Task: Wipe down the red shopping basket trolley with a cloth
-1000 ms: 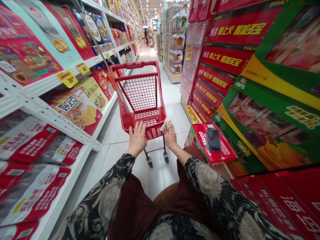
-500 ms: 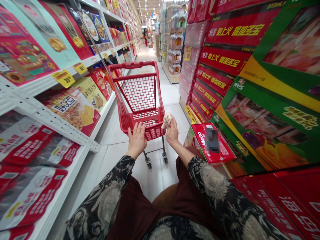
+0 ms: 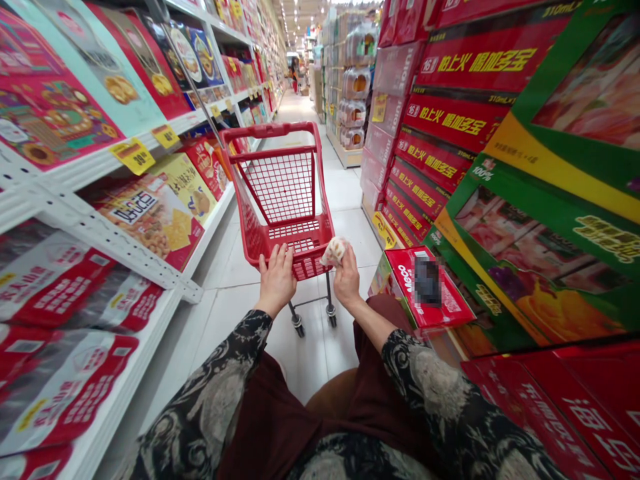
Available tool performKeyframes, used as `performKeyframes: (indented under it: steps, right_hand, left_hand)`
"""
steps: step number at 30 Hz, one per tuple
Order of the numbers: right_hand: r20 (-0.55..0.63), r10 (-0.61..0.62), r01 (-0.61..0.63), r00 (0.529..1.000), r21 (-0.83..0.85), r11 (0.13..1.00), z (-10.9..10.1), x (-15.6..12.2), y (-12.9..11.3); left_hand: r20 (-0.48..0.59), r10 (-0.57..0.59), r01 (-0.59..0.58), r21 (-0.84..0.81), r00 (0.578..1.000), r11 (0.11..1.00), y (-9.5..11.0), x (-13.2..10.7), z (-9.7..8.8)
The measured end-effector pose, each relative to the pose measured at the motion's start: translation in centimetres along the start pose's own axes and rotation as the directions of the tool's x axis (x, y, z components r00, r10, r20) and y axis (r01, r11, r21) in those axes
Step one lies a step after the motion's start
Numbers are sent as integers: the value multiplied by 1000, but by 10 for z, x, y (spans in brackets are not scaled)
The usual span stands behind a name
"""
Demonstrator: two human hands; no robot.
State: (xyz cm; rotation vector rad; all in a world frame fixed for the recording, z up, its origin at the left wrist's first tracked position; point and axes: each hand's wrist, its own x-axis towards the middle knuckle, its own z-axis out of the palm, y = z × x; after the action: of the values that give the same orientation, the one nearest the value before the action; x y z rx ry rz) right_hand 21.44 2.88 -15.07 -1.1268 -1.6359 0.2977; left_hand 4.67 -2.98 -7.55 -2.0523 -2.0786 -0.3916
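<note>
A small red shopping cart (image 3: 283, 151) stands in front of me, its plastic basket bare inside and its wheels on the floor. My left hand (image 3: 277, 277) lies with fingers stretched out over the basket's near rim. At the near right corner, my right hand (image 3: 346, 275) is closed on a crumpled white cloth (image 3: 334, 251) with brownish spots. The cloth rests against the basket's rim there. Fingertips of the right hand are partly hidden behind the cloth.
Shelves (image 3: 120, 159) of boxed snacks and bagged goods run along the left. Stacked red drink cartons (image 3: 453, 123) and green gift boxes (image 3: 550, 247) line the right. A red box (image 3: 407, 273) with a blurred dark item on top is beside my right knee. Tiled floor (image 3: 295, 107) leads away ahead.
My right hand has shifted slightly down with the cloth, which now sits lower along the rim and leans more to the left. The left hand stays on the rim.
</note>
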Motion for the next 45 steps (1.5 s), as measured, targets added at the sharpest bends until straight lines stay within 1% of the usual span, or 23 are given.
performKeyframes:
  steps: [2, 4, 6, 8, 10, 11, 13, 15, 16, 17, 19, 21, 23, 26, 28, 30, 34, 37, 41, 45]
  right_hand:
    - [42, -66, 67, 997, -34, 997, 1, 7, -8]
    - [102, -69, 76, 992, -71, 995, 5, 3, -10]
    - [176, -26, 45, 984, -107, 993, 9, -13, -8]
    - [287, 11, 28, 958, -130, 991, 12, -33, -5]
    - [378, 12, 37, 926, -124, 992, 10, -47, -5]
    - [391, 0, 46, 920, -108, 993, 8, -49, -7]
    - [350, -49, 75, 936, -59, 995, 1, -42, -15]
    - [263, -113, 124, 958, -25, 992, -6, -20, -25]
    - [228, -144, 154, 963, -25, 988, -10, -7, -30]
    - [206, -163, 175, 965, -39, 984, -12, 6, -35]
    - [221, -173, 196, 960, -88, 977, -14, 28, -43]
    - [280, -156, 199, 947, -133, 971, -11, 37, -49]
    - [344, -158, 220, 926, -150, 964, -4, 36, -54]
    - [418, -222, 301, 881, -133, 944, 7, 27, -62]
    - [450, -257, 341, 856, -116, 933, 11, 26, -64]
    - [470, -262, 349, 843, -106, 931, 10, 31, -62]
    - [493, -219, 317, 842, -125, 940, -1, 44, -54]
    - [494, -210, 304, 844, -119, 945, -11, 48, -48]
    - [509, -232, 313, 829, -78, 947, -26, 51, -41]
    - [505, -214, 313, 836, -119, 942, -38, 53, -38]
  left_hand:
    - [4, -3, 3, -2, 1000, 1000, 1, 0, -1]
    - [15, -5, 5, -3, 1000, 1000, 2, 0, -3]
    - [26, 1, -1, 3, 1000, 1000, 2, 0, -5]
    - [33, 12, -13, 15, 999, 1000, 2, 0, -6]
    - [42, 20, -21, 25, 999, 999, 2, 0, -7]
    - [49, 23, -25, 26, 999, 999, 1, 0, -7]
    - [66, 43, -44, 12, 997, 999, -3, 0, -8]
    - [67, 69, -68, -19, 995, 998, -10, 0, -10]
    - [53, 60, -58, -31, 997, 998, -15, 0, -11]
    - [31, 25, -24, -37, 999, 999, -19, 0, -12]
    - [1, -69, 69, -36, 998, 997, -27, -2, -13]
    - [10, -126, 127, -22, 992, 992, -32, -4, -12]
    - [27, -127, 127, -4, 992, 992, -34, -6, -10]
    - [9, -121, 121, 25, 993, 992, -33, -9, -8]
    - [8, -101, 100, 34, 995, 994, -34, -10, -10]
    - [27, -65, 64, 38, 998, 997, -35, -10, -14]
    - [70, -12, 9, 48, 997, 999, -31, -8, -22]
    - [72, -15, 12, 37, 997, 999, -19, -10, -26]
    - [68, 14, -16, 34, 998, 999, -4, -16, -32]
    - [119, 56, -61, 39, 991, 997, 9, -21, -41]
